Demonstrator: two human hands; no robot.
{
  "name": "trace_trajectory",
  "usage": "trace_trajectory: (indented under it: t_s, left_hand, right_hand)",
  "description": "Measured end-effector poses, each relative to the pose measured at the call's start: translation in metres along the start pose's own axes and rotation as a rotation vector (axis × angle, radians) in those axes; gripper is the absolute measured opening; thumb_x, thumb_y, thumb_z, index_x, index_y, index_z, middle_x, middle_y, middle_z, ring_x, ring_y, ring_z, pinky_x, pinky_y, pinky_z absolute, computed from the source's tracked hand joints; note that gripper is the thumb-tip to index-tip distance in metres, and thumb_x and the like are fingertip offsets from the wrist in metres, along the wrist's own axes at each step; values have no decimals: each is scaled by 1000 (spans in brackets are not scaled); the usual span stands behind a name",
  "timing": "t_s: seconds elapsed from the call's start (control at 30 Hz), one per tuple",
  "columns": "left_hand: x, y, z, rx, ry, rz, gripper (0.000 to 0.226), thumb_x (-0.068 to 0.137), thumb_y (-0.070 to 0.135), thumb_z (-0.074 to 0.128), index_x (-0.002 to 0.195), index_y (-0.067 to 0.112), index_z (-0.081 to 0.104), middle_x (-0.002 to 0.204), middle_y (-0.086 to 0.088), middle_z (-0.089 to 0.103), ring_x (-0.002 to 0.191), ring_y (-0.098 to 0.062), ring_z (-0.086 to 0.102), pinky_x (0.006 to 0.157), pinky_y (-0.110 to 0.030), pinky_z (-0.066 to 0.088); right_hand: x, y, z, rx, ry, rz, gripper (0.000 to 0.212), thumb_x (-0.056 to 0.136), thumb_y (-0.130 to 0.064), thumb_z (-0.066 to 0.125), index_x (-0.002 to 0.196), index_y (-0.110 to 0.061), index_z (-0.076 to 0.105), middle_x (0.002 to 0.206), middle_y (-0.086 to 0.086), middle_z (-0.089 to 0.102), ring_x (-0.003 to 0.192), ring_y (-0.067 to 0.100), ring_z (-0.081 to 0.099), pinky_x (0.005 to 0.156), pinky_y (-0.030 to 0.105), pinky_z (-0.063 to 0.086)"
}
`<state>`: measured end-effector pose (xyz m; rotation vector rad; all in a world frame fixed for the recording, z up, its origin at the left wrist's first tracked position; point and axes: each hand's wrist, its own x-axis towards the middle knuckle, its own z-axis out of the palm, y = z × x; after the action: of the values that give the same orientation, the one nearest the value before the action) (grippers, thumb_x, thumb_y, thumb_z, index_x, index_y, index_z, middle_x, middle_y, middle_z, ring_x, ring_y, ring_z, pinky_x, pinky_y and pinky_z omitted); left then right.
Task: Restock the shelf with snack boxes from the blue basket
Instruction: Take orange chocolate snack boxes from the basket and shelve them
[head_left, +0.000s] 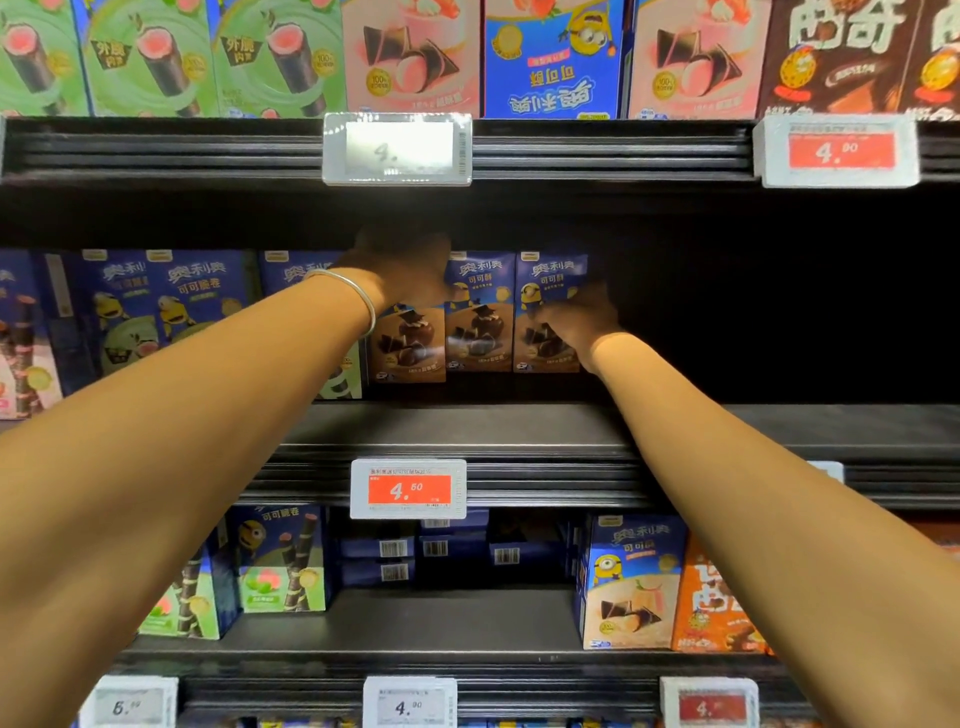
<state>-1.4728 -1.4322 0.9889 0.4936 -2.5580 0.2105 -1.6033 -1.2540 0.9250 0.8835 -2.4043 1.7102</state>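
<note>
Both arms reach into the middle shelf. Three blue-and-brown snack boxes stand upright in a row there, side by side and touching: left box, middle box, right box. The left hand lies over the top part of the left box, fingers reaching toward the middle box's upper corner; it is in deep shade, so I cannot tell whether it grips or just rests. Silver bangle on that wrist. The right hand is against the front and right edge of the right box, fingers bent on its face; pinching or just pressing, cannot tell. To the right of the row the shelf is dark. To the left of the row stand blue-and-green boxes, upright, facing out. A red 4.50 price tag is clipped on the middle shelf's front rail. On the shelf above: green boxes, pink boxes, one blue box upside down, with a white price tag and a red 4.00 tag on its rail. On the shelf below: wafer-roll boxes, flat-stacked blue boxes showing barcodes, a blue-and-beige box and just beside it an orange box.
</note>
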Motion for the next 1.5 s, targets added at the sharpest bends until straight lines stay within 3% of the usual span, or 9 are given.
trace_trajectory:
  t_s: [0.37, 0.57, 0.73, 0.83, 0.9, 1.07, 1.17, 1.3, 1.5]
  left_hand:
    - [-22, 12, -3, -75, 11, -10, 69, 99, 52, 65, 146, 4, 49, 134, -20, 63, 120, -38, 64, 103, -47, 53]
    - [-58, 29, -34, 66, 184, 87, 59, 100, 58, 59, 132, 9, 57, 113, -15, 67, 102, -36, 67, 91, -45, 58]
    - [-97, 49, -52, -240, 150, 51, 76, 101, 63, 56, 161, 18, 38, 159, -9, 49, 141, -32, 50, 117, -49, 44]
    - [-137, 50, -55, -390, 146, -41, 73, 102, 67, 51, 156, 18, 46, 140, -11, 62, 119, -23, 59, 93, -35, 46]
    - [-164, 47, -59, -507, 235, -84, 69, 103, 63, 53, 140, 5, 61, 132, -23, 67, 112, -31, 66, 81, -37, 45]
    - [-228, 29, -60, -843, 379, -34, 24, 111, 35, 53, 128, 21, 61, 116, 22, 63, 107, 20, 58, 94, -6, 42]
    - [-272, 18, -44, -1028, 437, -33, 31, 111, 34, 49, 134, 17, 59, 128, 6, 67, 123, 0, 64, 104, -22, 50]
    - [-347, 4, 5, -1294, 503, -24, 34, 110, 31, 40, 136, 21, 58, 136, -6, 69, 132, -25, 64, 103, -37, 52]
    - [-514, 34, 127, -1567, 214, -520, 38, 105, 46, 46, 127, 29, 72, 125, -7, 77, 115, -27, 73, 84, -34, 58]
  right_hand:
    - [-4, -3, -4, 12, -11, 27, 84, 81, -28, 75, 153, -12, 35, 157, 12, 40, 143, 35, 38, 115, 49, 38]
    - [-5, -9, -7, 97, 8, 79, 81, 83, -36, 73, 152, -12, 36, 153, 11, 45, 138, 32, 46, 113, 47, 41]
    - [-26, -33, -17, 232, 55, 101, 61, 89, -32, 67, 144, -10, 49, 144, 14, 54, 130, 33, 55, 107, 46, 48]
    - [-62, -41, -18, 406, 53, 124, 38, 95, -23, 57, 129, -7, 60, 129, 19, 65, 120, 36, 62, 95, 39, 53]
    - [-93, -46, -19, 510, 98, 107, 46, 78, -29, 61, 119, -9, 59, 116, 19, 69, 110, 36, 67, 95, 43, 55]
    - [-176, -51, -24, 560, -27, 3, 65, 73, -47, 71, 128, -17, 55, 135, 6, 62, 121, 21, 62, 98, 45, 53]
    - [-226, -47, -20, 618, -65, -71, 36, 81, -42, 66, 112, -25, 65, 125, 0, 70, 115, 15, 68, 98, 44, 55]
    - [-296, -20, -6, 716, -95, -94, 39, 94, -34, 58, 127, -13, 60, 120, 8, 73, 112, 25, 70, 98, 45, 56]
    - [-415, 92, 45, 554, -255, 277, 24, 97, -29, 58, 115, -15, 66, 108, 12, 75, 100, 30, 73, 81, 38, 58]
